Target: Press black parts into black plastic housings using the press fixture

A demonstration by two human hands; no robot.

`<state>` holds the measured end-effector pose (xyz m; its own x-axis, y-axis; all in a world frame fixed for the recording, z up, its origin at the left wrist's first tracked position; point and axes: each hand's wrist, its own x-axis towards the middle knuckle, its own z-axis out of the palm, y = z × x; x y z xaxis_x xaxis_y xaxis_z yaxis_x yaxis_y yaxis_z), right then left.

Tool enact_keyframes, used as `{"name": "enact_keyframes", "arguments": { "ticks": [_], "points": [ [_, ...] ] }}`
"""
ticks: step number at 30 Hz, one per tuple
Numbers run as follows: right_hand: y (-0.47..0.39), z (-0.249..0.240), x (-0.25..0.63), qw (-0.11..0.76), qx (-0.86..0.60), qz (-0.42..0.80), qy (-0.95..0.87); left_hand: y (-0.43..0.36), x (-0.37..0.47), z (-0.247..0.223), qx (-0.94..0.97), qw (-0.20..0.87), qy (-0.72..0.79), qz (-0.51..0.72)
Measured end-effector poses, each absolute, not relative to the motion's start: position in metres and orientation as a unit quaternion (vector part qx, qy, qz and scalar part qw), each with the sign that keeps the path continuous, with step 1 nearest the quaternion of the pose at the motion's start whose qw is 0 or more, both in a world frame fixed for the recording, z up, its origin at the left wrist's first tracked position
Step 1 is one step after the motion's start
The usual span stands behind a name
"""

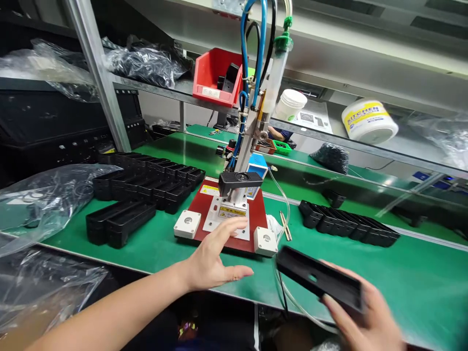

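My right hand [369,312] grips a long black plastic housing [321,278], open on top with a small hole in its floor, above the front edge of the bench. My left hand [215,258] holds nothing; its fingers and thumb are apart, in front of the bench press [252,131]. Another black part [239,183], ribbed with a round opening, sits on the press above its red base [201,202]. Two white button boxes [187,224] flank the base at its front corners. A clear syringe with a green cap [278,68] is mounted on the press column.
Rows of black housings [146,178] stand at left, with a pair [119,222] nearer me. More black parts [347,224] line up at right beside tweezers [285,225]. A red bin [215,73] and white tubs [369,122] stand on the shelf. Clear plastic bags [54,200] lie left.
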<state>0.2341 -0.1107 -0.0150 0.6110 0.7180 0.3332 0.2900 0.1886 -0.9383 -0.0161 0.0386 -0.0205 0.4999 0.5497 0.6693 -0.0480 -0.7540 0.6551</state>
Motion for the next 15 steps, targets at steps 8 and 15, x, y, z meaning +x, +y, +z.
{"name": "enact_keyframes", "arguments": {
  "ticks": [8, 15],
  "points": [
    [-0.042, -0.035, 0.152, 0.741, -0.39, 0.44, -0.325, 0.025, -0.02, -0.03, 0.62, 0.501, 0.217, 0.563],
    [-0.042, -0.064, 0.153, 0.7, -0.333, 0.575, -0.263, 0.015, -0.019, -0.019, 0.634, 0.462, 0.242, 0.571]
  ]
}}
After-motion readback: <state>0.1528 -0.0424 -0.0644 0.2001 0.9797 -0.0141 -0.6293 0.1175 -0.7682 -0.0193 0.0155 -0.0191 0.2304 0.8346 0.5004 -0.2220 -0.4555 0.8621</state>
